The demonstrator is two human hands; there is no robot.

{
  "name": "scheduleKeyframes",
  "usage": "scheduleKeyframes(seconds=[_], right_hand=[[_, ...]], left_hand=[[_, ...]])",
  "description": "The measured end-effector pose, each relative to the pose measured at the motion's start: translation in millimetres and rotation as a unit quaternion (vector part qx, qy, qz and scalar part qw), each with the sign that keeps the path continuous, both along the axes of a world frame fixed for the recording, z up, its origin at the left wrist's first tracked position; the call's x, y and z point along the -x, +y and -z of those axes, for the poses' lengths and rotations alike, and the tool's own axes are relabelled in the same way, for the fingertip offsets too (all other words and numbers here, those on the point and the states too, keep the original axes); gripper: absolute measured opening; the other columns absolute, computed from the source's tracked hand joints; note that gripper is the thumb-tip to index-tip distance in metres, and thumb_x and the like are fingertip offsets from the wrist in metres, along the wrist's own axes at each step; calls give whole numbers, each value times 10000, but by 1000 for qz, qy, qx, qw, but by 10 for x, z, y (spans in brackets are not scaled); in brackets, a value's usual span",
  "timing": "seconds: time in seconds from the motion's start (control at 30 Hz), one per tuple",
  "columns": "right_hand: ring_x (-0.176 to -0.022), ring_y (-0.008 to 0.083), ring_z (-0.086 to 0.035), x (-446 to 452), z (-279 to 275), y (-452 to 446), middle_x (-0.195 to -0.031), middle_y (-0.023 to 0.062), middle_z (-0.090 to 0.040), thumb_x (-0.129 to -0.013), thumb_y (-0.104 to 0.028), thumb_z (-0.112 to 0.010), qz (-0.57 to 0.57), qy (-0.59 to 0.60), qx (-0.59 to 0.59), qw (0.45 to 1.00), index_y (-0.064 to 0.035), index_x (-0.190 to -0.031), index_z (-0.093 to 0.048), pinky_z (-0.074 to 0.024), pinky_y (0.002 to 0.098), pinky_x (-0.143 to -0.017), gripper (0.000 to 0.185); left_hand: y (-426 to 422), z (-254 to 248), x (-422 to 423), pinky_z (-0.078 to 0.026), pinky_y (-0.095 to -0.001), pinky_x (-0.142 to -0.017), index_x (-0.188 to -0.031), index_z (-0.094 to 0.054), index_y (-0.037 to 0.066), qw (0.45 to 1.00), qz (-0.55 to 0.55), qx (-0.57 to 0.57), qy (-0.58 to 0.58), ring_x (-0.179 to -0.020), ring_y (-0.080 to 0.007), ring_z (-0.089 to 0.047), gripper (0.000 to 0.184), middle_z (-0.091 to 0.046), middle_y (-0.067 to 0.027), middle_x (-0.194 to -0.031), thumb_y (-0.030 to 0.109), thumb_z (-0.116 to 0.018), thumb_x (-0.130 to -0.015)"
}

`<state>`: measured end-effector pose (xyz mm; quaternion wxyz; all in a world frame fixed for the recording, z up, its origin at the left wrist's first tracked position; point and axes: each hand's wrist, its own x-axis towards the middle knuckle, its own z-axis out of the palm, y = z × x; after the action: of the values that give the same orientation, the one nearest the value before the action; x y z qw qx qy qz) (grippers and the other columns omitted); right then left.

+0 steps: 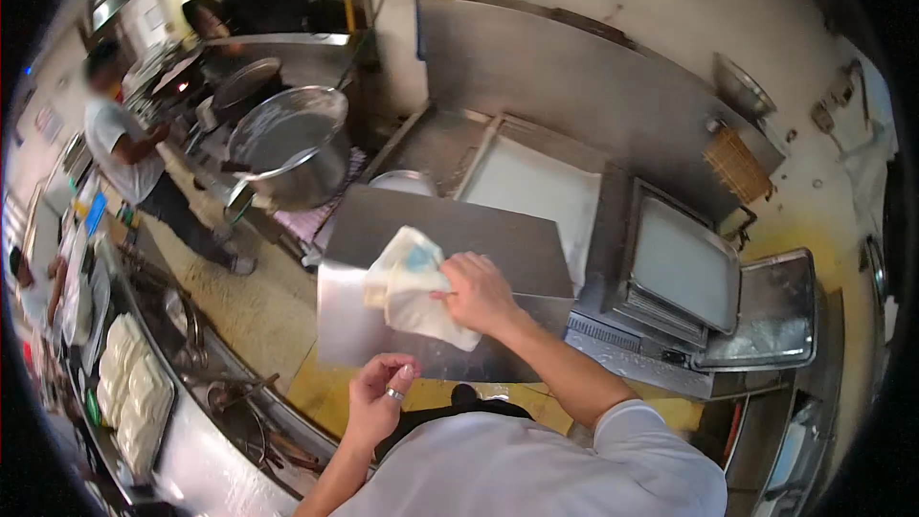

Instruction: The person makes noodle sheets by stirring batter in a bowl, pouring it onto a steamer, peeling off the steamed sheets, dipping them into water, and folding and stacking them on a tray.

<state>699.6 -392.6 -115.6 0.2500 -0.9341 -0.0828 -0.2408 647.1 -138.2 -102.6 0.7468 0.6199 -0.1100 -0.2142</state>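
Observation:
My right hand is closed on a cream cloth with a bluish patch. The cloth lies bunched against the top and front edge of a stainless steel box in front of me. My left hand, with a ring on one finger, hovers just below the near side of the box. Its fingers are curled in toward the thumb, and nothing shows in them.
Behind the box stands a large metal pot. Trays of white content lie on the steel counter, with stacked trays at right. A person stands by the stove. Dough-like pieces fill a tray at left.

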Motion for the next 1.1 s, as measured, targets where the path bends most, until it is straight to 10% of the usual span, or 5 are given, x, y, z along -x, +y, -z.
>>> scheduleKeyframes(seconds=[0.43,1.1], right_hand=[[-1065,464,-657,294,-324,-2459,-1110,282,-684,-846,-278,-767,452,160,-57,876,55,-1109,-621,-513,519,-933,449],[-1151,429,-658,-1996,344,-3268,-1212,302,-676,-750,-320,-755,573,178,-132,789,77,-1224,-624,-511,456,-1011,632]], left_hand=[[-1214,346,-1278,-519,-269,-831,-1271,-576,-11,996,67,-50,-24,-924,-114,-637,299,-674,-50,-1014,43,-667,-992],[-1785,1064,-3073,-510,-285,-842,-1328,-502,-5,989,131,-61,40,-906,-142,-636,364,-677,-65,-990,-3,-634,-989]])
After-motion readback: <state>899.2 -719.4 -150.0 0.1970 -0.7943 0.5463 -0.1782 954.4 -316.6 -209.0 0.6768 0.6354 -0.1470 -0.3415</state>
